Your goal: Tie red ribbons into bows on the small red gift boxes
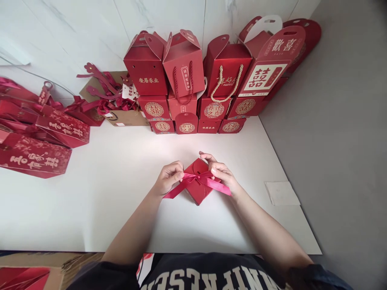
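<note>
A small red gift box point(198, 189) sits on the white table point(105, 201) in front of me. A red ribbon point(198, 179) crosses its top and is knotted in the middle. My left hand point(168, 176) pinches the ribbon's left side, and its loose end trails down-left. My right hand point(220, 172) pinches the ribbon's right side, and that end trails to the right over the table.
Stacked red gift boxes and bags point(208, 80) stand against the back wall. A brown carton with red ribbons point(113, 100) sits to their left. Flat red boxes point(39, 137) lie at the far left. A white paper slip point(281, 192) rests near the table's right edge.
</note>
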The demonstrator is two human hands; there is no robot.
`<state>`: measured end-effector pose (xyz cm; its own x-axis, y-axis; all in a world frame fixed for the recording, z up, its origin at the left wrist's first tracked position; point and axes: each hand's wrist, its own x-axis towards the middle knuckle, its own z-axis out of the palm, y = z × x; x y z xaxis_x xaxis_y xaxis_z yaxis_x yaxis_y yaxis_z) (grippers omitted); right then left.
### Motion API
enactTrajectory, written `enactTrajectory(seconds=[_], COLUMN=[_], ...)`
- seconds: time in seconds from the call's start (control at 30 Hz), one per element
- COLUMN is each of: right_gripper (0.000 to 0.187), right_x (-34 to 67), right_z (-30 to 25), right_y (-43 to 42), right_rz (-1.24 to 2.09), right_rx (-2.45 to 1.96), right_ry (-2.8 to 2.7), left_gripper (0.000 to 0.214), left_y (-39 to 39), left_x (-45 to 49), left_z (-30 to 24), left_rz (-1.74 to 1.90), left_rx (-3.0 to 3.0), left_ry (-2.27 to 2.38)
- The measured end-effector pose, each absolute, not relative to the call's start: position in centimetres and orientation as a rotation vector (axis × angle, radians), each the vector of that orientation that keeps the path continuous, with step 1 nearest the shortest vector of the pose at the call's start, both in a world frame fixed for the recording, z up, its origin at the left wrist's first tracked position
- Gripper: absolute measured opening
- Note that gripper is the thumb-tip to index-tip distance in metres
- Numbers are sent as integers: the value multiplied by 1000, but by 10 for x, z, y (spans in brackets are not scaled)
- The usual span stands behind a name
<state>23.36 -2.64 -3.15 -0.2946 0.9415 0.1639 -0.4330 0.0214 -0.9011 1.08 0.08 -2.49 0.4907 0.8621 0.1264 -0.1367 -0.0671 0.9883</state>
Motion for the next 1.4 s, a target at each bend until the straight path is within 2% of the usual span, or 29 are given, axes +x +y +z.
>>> enactTrajectory(seconds=[0.3,0.5,0.8,1.07,1.4], right_gripper=[38,36,43,42,39], right_x=[232,235,233,228,223], right_z=[-40,-36,-15,-14,-31], right_y=[-27,-24,-30,-29,-25], right_rz=[1586,1577,1440,1523,1641], right_rx=[-669,-661,-771,-718,-664], right_ry=[-1022,-1155,-1332,-1202,-946], left_gripper=[52,52,48,20,18], left_y=[4,2,-19,-18,-19], left_x=[11,11,29,29,31], left_z=[-35,-23,7,5,7], left_rz=[936,844,896,675,690], left_rx=[1384,1408,1911,1800,1829], left_ry=[681,730,1330,1087,1032])
